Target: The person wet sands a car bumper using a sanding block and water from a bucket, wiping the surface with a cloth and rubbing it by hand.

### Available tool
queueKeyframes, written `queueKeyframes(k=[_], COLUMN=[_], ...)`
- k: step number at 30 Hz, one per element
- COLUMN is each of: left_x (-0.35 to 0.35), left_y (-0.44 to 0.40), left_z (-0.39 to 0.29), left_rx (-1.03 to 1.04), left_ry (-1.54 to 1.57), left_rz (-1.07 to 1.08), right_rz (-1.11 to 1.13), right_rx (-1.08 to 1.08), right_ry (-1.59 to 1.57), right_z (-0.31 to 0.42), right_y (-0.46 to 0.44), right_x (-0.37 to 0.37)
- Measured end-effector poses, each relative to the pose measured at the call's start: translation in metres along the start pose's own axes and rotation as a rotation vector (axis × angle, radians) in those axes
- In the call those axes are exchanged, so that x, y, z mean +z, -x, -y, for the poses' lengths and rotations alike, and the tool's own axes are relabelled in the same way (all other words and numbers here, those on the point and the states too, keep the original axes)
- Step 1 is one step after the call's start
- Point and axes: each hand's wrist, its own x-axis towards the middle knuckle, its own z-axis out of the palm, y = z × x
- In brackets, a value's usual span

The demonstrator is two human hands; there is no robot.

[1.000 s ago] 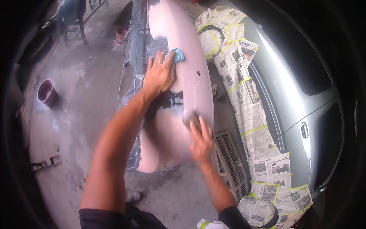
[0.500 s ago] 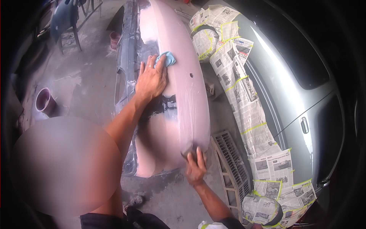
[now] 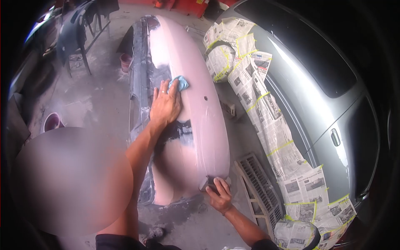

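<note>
A long curved panel (image 3: pixel 210 137), coated pink with grey and dark patches along its left side, lies lengthwise in front of me. My left hand (image 3: pixel 166 106) rests on its upper middle, fingers over a crumpled light blue cloth (image 3: pixel 180 83). At the panel's lower right end, my right hand (image 3: pixel 221 199) grips a dark block (image 3: pixel 211 183) pressed to the pink surface. A small dark hole (image 3: pixel 206 98) shows in the panel to the right of the cloth.
A silver car (image 3: pixel 308 79) stands on the right, edged with taped newspaper (image 3: pixel 266 121). A slatted grille (image 3: pixel 260 187) lies between it and the panel. Left are a bucket (image 3: pixel 53 121), another reddish bucket (image 3: pixel 126 62) and a dark part on a stand (image 3: pixel 71 39). A blurred disc covers the lower left.
My right hand has moved with the block down along the panel to its lower end. My left hand remains at the cloth. The view has shifted, showing more of the panel's far end.
</note>
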Motion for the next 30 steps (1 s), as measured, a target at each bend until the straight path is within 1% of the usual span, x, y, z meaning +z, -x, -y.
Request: queueKeyframes(k=[2, 3, 4, 5, 6, 7, 9, 10, 11, 12, 13, 14, 16, 17, 20, 22, 25, 26, 28, 29, 30], left_x=[0.002, 0.0, 0.0, 0.0, 0.0, -0.001, -0.003, -0.003, 0.001, 0.003, 0.0, 0.001, 0.001, -0.002, 0.01, 0.003, -0.004, -0.003, 0.011, 0.0, -0.011], left_y=[-0.003, -0.005, 0.0, 0.0, 0.0, 0.001, 0.0, -0.002, -0.002, -0.001, -0.002, -0.003, -0.002, 0.0, -0.002, -0.007, -0.001, -0.003, -0.007, -0.016, -0.02], left_z=[0.0, -0.002, -0.001, 0.001, 0.002, 0.002, 0.0, 0.002, 0.007, 0.006, 0.001, -0.001, 0.001, -0.001, 0.011, 0.005, 0.0, 0.006, 0.018, 0.013, -0.004], left_rx=[-0.009, -0.011, -0.018, -0.012, -0.011, -0.017, -0.014, 0.001, -0.002, -0.003, -0.025, -0.015, -0.026, -0.014, 0.022, 0.015, 0.006, -0.002, -0.001, -0.191, -0.2], left_ry=[-0.003, 0.016, 0.028, 0.033, 0.019, 0.029, 0.052, 0.051, 0.042, 0.031, 0.03, 0.032, 0.026, 0.013, -0.014, -0.008, 0.075, 0.048, 0.089, 0.29, 0.277], left_rz=[0.012, 0.006, 0.009, 0.007, 0.007, 0.014, 0.029, 0.023, 0.026, 0.033, 0.041, 0.035, 0.034, 0.037, 0.02, 0.026, -0.014, -0.015, -0.041, 0.066, 0.066], right_rz=[0.031, 0.036, 0.062, 0.004, 0.012, 0.009, 0.051, 0.034, -0.002, -0.016, -0.03, -0.095, -0.097, -0.059, 0.07, 0.146, 0.21, 0.212, 0.23, 0.356, 0.364], right_rx=[-0.077, -0.028, 0.03, 0.1, 0.173, 0.172, 0.266, 0.186, 0.187, 0.249, 0.264, 0.239, 0.283, 0.317, 0.368, 0.389, 0.461, 0.457, 0.487, 0.836, 0.834], right_ry=[-0.032, -0.014, -0.065, -0.087, -0.03, -0.035, -0.04, -0.026, -0.068, -0.093, 0.008, -0.018, 0.021, 0.009, 0.012, 0.028, -0.089, -0.116, -0.267, -0.522, -0.536], right_z=[-0.01, -0.017, -0.029, -0.048, -0.067, -0.061, -0.051, -0.041, -0.019, 0.008, 0.027, 0.037, 0.037, 0.027, -0.035, -0.059, -0.052, -0.054, -0.064, -0.05, -0.06], right_y=[-0.041, -0.091, -0.149, -0.193, -0.231, -0.229, -0.232, -0.193, -0.153, -0.11, -0.06, -0.022, -0.04, -0.069, -0.176, -0.212, -0.207, -0.207, -0.2, -0.222, -0.212], right_x=[-0.003, 0.007, 0.021, 0.05, 0.072, 0.073, 0.063, 0.054, 0.033, 0.011, 0.01, 0.013, 0.011, 0.014, 0.038, 0.062, 0.048, 0.046, 0.037, -0.004, -0.007])
